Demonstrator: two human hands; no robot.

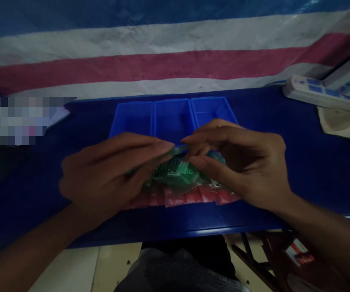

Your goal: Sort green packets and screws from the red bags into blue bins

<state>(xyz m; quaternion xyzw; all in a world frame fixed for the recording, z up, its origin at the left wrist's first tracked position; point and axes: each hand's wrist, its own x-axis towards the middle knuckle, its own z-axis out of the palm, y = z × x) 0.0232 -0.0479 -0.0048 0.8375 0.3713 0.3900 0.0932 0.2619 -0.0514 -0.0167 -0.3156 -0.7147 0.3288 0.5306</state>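
Between my hands hangs a clear plastic bag (177, 174) with something green inside and a small white label showing through. My left hand (108, 174) is closed, pinching the bag's upper left edge between thumb and fingers. At the upper right edge, my right hand (241, 158) has its thumb and curled fingers on the bag; its palm is hollow. Just below and behind the bag, a row of small red packets (190, 196) lies on the blue table (308, 178). The bag and hands hide part of the row.
Behind my hands stand three blue bins (171, 115) side by side. A white power strip (321, 93) lies at the right, near a pale curved object (345, 123). At the left is a blurred-out pile. A striped sheet (162, 65) hangs behind the table.
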